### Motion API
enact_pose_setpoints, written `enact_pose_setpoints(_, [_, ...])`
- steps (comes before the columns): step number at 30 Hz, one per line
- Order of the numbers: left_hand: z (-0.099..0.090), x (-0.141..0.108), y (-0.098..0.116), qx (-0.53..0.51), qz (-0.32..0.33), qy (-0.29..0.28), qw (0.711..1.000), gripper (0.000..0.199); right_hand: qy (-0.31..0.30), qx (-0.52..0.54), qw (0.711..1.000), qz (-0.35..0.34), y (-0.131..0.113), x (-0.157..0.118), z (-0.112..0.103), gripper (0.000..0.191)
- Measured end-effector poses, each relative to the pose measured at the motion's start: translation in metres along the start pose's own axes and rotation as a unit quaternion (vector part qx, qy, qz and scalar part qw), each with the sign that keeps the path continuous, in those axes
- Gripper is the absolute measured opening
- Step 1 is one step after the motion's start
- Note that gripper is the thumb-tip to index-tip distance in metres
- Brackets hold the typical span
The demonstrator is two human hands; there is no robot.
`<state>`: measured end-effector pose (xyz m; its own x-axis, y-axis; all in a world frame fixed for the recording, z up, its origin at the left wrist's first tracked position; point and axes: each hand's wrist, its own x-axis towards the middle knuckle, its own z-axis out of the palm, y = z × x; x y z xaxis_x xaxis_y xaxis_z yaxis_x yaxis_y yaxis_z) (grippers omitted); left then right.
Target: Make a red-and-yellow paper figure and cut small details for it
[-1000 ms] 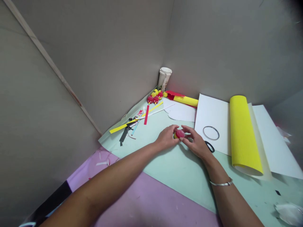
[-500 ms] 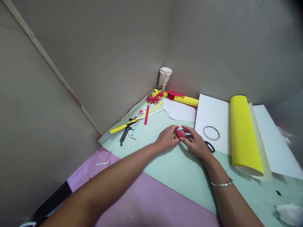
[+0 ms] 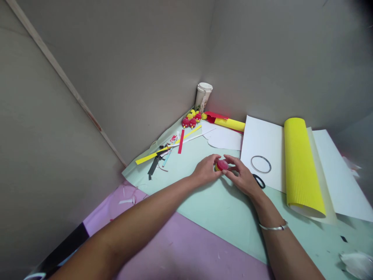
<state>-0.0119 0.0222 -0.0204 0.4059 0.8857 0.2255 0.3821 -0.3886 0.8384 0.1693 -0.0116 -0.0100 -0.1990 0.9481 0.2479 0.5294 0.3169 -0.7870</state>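
Observation:
Between my two hands is a small coiled paper piece [image 3: 222, 165], red on top with yellow at its left side. My left hand [image 3: 205, 170] has its fingers closed on the piece's left side. From the right, my right hand [image 3: 239, 175] grips it with thumb and fingers curved round. Both hands are low over the pale green sheet [image 3: 215, 206]. Several finished-looking red and yellow coiled paper figures [image 3: 192, 118] cluster farther off, by the corner.
A white lidded cup [image 3: 203, 96] stands in the corner. Paper strips [image 3: 151, 156] lie left. At right are white sheets [image 3: 262, 140], a thin tape ring [image 3: 261, 164], a black ring [image 3: 258, 181] and a yellow corrugated roll [image 3: 303, 167]. Walls rise behind and left.

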Motion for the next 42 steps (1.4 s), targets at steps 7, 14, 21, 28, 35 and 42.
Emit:
enact_pose_setpoints(7, [-0.001,-0.003,-0.005,-0.01,-0.011,-0.019,1.0,0.063,0.037,0.088,0.995,0.035,0.003,-0.001,-0.005,0.047])
enact_pose_setpoints(14, [-0.012,-0.005,-0.01,-0.087,-0.057,0.041,0.994,0.058,0.193,0.128,0.971,0.064,0.0,0.001,-0.01,0.031])
enact_pose_setpoints(21, [-0.031,0.008,-0.014,-0.246,-0.154,0.21,0.934,0.027,0.339,0.092,0.934,0.061,0.002,0.002,-0.012,0.048])
enact_pose_setpoints(28, [-0.036,0.009,-0.013,-0.261,-0.152,0.222,0.927,0.027,0.427,0.099,0.898,0.049,0.007,0.006,-0.014,0.053])
enact_pose_setpoints(35, [-0.036,0.009,-0.014,-0.207,-0.164,0.236,0.935,0.026,0.467,0.144,0.871,0.044,0.01,0.012,-0.017,0.05])
enact_pose_setpoints(42, [-0.039,0.009,-0.011,-0.161,-0.166,0.243,0.942,0.023,0.49,0.172,0.853,0.057,0.011,0.017,-0.02,0.049])
